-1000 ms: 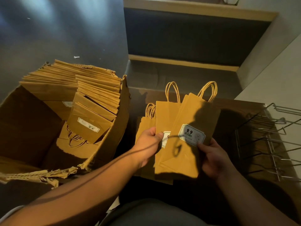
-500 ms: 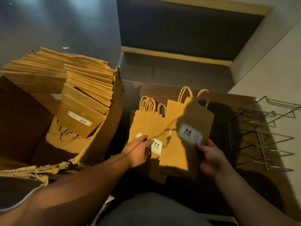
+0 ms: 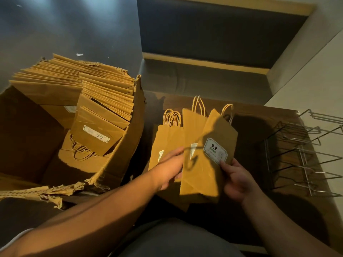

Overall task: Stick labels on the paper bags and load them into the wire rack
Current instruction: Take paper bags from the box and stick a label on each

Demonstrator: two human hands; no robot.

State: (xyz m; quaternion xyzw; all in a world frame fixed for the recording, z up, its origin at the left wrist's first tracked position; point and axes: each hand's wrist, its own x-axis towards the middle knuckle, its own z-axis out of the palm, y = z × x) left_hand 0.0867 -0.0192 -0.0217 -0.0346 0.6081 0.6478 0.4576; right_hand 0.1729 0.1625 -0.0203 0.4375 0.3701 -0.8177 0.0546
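A fan of brown paper bags with twisted handles is held over the wooden table. My right hand grips the front bag at its lower right, thumb on its white "9.9" label. My left hand reaches in from the left, fingers against the edge of the middle bag; another labelled bag lies behind it. The wire rack stands at the right with no bag in it.
A torn cardboard box at the left holds several stacked flat paper bags, some with labels. A dark bench seat lies beyond the table. A pale wall rises at the right.
The front bag has tilted further right in my right hand. My left hand has shifted from the left bag's label to the edge of the middle bag.
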